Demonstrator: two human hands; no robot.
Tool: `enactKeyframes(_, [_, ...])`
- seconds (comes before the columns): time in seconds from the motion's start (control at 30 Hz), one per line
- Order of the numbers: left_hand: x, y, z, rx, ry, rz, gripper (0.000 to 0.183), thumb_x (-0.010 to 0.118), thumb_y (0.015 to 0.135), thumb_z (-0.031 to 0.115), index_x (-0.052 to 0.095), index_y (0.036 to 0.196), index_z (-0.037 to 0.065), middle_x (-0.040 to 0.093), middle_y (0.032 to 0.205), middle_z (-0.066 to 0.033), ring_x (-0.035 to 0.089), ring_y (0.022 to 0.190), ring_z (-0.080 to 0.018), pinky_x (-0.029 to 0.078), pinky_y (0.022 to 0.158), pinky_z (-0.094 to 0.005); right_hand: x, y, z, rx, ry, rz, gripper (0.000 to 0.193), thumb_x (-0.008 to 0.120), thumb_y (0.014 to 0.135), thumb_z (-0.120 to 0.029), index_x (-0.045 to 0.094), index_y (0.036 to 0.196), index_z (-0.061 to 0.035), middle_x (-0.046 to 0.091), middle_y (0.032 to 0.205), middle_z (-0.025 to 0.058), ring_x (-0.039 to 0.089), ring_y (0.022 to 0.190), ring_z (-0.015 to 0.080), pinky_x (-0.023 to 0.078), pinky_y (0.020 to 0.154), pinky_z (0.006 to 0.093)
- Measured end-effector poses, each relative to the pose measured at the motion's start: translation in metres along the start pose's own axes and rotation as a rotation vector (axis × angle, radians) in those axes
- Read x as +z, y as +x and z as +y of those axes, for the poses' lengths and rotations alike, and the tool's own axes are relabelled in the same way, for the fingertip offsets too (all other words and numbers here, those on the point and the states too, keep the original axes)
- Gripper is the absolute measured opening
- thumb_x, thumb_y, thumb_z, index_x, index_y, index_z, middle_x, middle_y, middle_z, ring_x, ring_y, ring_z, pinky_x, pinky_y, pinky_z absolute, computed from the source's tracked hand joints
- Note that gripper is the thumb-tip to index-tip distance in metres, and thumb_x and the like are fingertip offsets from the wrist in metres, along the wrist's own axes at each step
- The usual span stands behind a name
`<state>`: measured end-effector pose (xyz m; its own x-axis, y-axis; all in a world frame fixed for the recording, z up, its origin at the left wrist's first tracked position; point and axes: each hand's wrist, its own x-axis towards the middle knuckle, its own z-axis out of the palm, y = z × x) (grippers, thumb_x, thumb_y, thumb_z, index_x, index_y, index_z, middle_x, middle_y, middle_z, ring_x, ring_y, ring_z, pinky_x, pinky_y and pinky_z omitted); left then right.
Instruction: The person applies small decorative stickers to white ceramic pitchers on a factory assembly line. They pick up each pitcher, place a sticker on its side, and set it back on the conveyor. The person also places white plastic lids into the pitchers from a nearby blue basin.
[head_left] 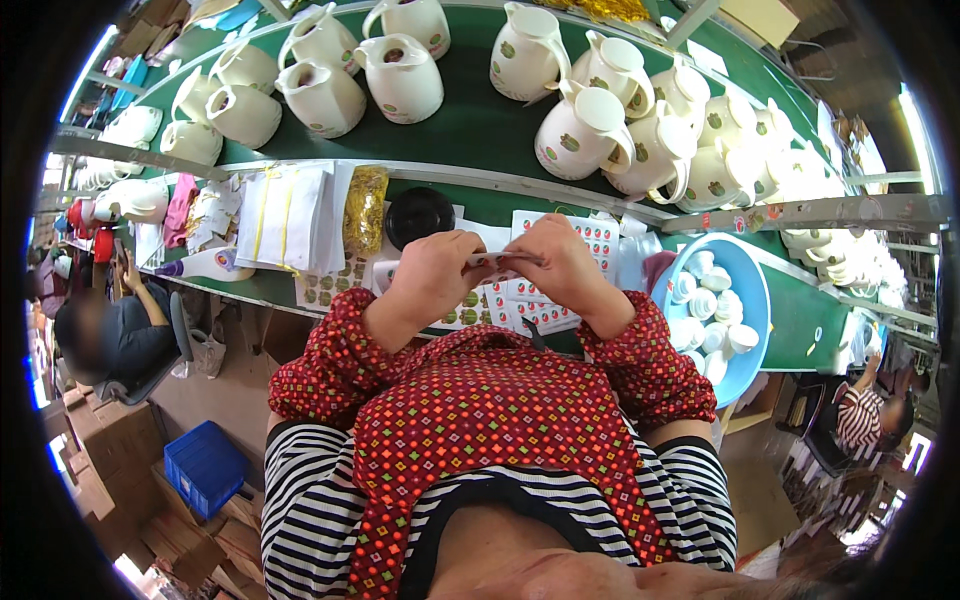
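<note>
Both hands meet over the near edge of the green bench, fingertips pinched together. Between them is a small pale strip (pixel 497 256), seen almost edge-on, so its kind cannot be made out. My left hand (pixel 432 275) grips its left end and my right hand (pixel 562 258) its right end. Sheets of red-and-green stickers (pixel 597 234) lie under and beside the right hand. Below the left hand lies a sheet of round green stickers (pixel 466 317). A round black dish (pixel 419 217) sits just beyond the left hand.
Cream jugs with open tops (pixel 400 85) stand far left; lidded ones (pixel 585 130) crowd the far right. A blue basin (pixel 764 330) of white lids (pixel 727 305) is at right. White papers (pixel 290 215) and a gold packet (pixel 366 210) lie left. Two co-workers sit at either side.
</note>
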<state>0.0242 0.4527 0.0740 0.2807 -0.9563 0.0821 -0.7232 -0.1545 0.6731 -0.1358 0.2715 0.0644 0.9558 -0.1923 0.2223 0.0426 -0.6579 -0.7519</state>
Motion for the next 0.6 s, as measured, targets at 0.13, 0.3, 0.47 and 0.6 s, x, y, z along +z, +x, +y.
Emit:
enactKeyframes(0.13, [-0.037, -0.012, 0.026, -0.088, -0.156, -0.033, 0.018, 0.081, 0.088, 0.01, 0.077, 0.104, 0.001, 0.076, 0.092, -0.016, 0.074, 0.08, -0.0317, 0.057, 0.072, -0.0379, -0.013, -0.009, -0.029, 0.201, 0.294, -0.024, 0.009, 0.082, 0.088, -0.013, 0.081, 0.09, -0.0044, 0.071, 0.077, 0.0069, 0.065, 0.076, 0.0264, 0.049, 0.079, 0.0395])
enactKeyframes(0.3, [-0.058, -0.014, 0.049, -0.21, -0.238, -0.126, 0.016, 0.077, 0.093, 0.008, 0.078, 0.107, -0.001, 0.076, 0.09, -0.0164, 0.073, 0.074, -0.031, 0.056, 0.069, -0.0362, -0.029, -0.013, -0.053, -0.125, -0.209, 0.106, 0.042, 0.087, 0.086, -0.016, 0.075, 0.125, -0.0051, 0.075, 0.098, 0.0071, 0.07, 0.095, 0.0257, 0.054, 0.076, 0.0383])
enactKeyframes(0.47, [-0.058, -0.027, 0.054, 0.283, 0.051, 0.237, 0.012, 0.079, 0.088, 0.008, 0.078, 0.099, 0.004, 0.072, 0.086, -0.0104, 0.07, 0.076, -0.0313, 0.055, 0.069, -0.0401, -0.037, -0.024, -0.099, 0.177, -0.065, 0.373, 0.071, 0.094, 0.076, -0.014, 0.064, 0.141, -0.0093, 0.074, 0.117, 0.0135, 0.071, 0.11, 0.0305, 0.057, 0.09, 0.0433])
enactKeyframes(0.6, [-0.055, -0.031, 0.056, 0.636, 0.161, 0.478, 0.023, 0.083, 0.077, 0.007, 0.08, 0.1, 0.005, 0.07, 0.091, -0.0038, 0.069, 0.082, -0.0243, 0.056, 0.072, -0.0365, -0.042, -0.052, -0.094, 0.106, -0.061, 0.352, 0.087, 0.097, 0.071, -0.014, 0.056, 0.148, -0.0083, 0.069, 0.12, 0.0152, 0.066, 0.112, 0.0344, 0.054, 0.09, 0.0461])
